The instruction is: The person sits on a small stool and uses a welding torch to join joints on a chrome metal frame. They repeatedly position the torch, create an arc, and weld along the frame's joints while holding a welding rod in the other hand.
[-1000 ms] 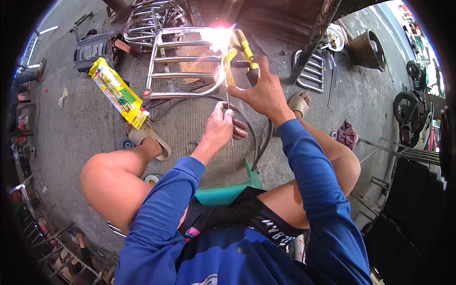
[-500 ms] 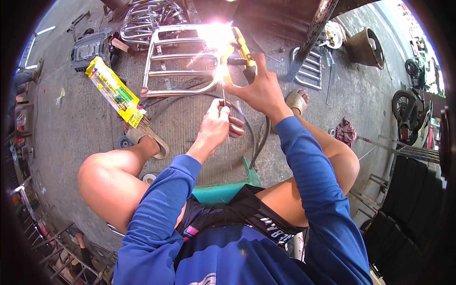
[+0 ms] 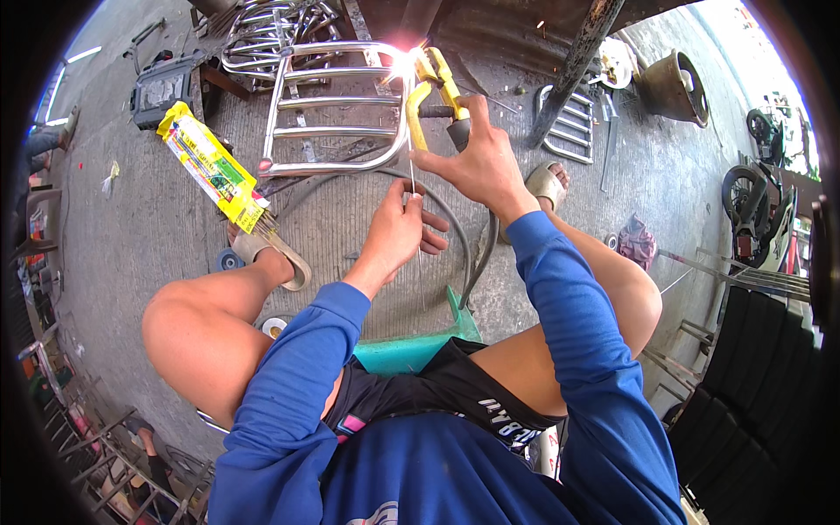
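My right hand (image 3: 481,157) is closed round a yellow electrode holder (image 3: 448,83), its thumb against the curved yellow lever. At the holder's tip a bright welding arc glows at the upper right corner of a shiny tubular metal rack (image 3: 337,133), and the glare hides the joint. Below the rack, my left hand (image 3: 398,229) pinches a thin metal rod (image 3: 414,179) between thumb and fingers. That rod points up along the rack's right side tube, and its lower end hangs beneath the hand. A dark cable (image 3: 477,271) runs down behind my right wrist.
A yellow packet (image 3: 210,166) of welding rods lies left of the rack. More chrome racks (image 3: 280,39) are piled behind it. A slanting metal post (image 3: 577,66), a smaller rack (image 3: 569,127) and a bucket (image 3: 672,87) stand at right. A green stool (image 3: 407,354) is under me.
The arc's glare has shrunk and dimmed, showing more of the electrode holder and rack corner. Small sparks now fly at upper right. Both hands stay nearly in place.
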A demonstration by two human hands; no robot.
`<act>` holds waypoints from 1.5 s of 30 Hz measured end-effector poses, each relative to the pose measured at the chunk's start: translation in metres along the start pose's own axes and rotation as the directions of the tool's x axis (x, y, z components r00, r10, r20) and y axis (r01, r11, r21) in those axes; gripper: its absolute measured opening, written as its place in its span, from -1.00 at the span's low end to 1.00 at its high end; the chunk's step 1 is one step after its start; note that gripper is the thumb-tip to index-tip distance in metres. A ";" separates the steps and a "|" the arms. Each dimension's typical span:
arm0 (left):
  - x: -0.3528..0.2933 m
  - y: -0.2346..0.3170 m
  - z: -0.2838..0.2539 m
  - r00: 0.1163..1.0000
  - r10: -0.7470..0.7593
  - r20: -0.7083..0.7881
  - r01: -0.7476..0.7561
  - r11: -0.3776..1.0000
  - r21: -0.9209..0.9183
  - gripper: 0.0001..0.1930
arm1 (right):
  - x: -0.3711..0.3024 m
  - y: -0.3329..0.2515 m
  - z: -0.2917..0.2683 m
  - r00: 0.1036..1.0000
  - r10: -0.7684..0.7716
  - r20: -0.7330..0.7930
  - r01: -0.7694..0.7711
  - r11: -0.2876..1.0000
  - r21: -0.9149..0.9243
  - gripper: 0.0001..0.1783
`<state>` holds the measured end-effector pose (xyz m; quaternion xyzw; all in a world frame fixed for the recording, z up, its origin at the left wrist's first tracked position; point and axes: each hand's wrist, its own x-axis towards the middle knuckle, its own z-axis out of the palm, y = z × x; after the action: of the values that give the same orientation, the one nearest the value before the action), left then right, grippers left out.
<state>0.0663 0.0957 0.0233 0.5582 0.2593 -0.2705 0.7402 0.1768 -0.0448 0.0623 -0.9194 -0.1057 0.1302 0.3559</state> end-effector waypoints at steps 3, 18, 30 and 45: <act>0.000 0.002 -0.001 1.000 -0.030 0.007 0.030 0.999 -0.016 -0.68 | -0.001 -0.002 -0.002 1.000 0.017 0.009 -0.017 1.000 -0.014 0.07; -0.003 0.007 -0.003 1.000 0.012 -0.009 -0.012 0.999 0.036 -0.67 | 0.001 0.005 0.001 1.000 0.007 -0.008 -0.007 1.000 0.001 0.06; -0.002 0.006 -0.001 0.999 -0.018 -0.037 0.018 1.000 -0.011 -0.68 | 0.001 0.002 0.002 1.000 0.020 -0.005 -0.020 1.000 -0.006 0.04; -0.006 0.007 0.002 0.999 0.001 -0.055 -0.002 1.000 -0.014 -0.69 | 0.003 0.001 0.004 1.000 -0.002 -0.005 0.002 1.000 0.003 0.05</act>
<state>0.0671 0.0962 0.0322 0.5602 0.2809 -0.2527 0.7372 0.1788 -0.0415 0.0584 -0.9190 -0.1056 0.1275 0.3577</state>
